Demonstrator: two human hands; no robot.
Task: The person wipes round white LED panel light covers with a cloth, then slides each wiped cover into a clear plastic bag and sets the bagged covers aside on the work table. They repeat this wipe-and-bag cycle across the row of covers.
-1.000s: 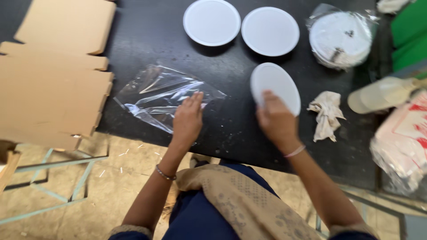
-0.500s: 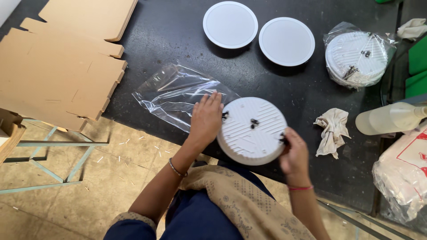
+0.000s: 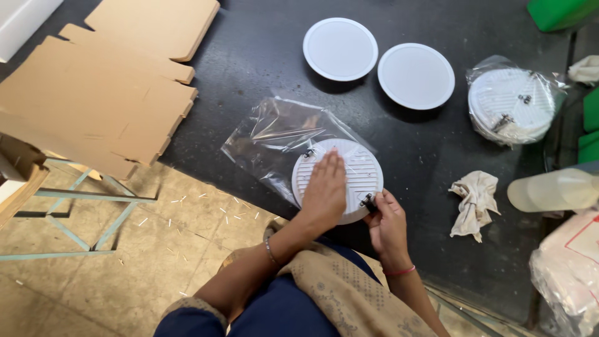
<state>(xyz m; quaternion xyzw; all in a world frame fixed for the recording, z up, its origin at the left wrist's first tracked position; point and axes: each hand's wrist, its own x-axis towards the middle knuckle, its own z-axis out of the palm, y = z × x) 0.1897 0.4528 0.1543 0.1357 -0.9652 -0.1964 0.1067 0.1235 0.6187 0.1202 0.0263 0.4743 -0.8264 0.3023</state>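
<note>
A round white ribbed disc (image 3: 359, 171) with small metal clips lies back side up on the black table, partly over a clear plastic bag (image 3: 281, 140). My left hand (image 3: 324, 190) rests flat on the disc's middle. My right hand (image 3: 387, 221) pinches the metal spring clip at the disc's near right rim. The bag spreads out to the left of and behind the disc.
Two white discs (image 3: 340, 48) (image 3: 416, 75) lie face up at the back. A bagged disc (image 3: 511, 106) sits at right, with a crumpled cloth (image 3: 474, 200), a plastic bottle (image 3: 552, 190) and a packed bag (image 3: 571, 268). Flat cardboard (image 3: 93, 93) covers the left. The table's near edge (image 3: 206, 171) drops to the floor.
The disc was lifted from the table, turned back side up and brought left onto the plastic bag. My left hand moved from the bag onto the disc; my right hand shifted to its clip.
</note>
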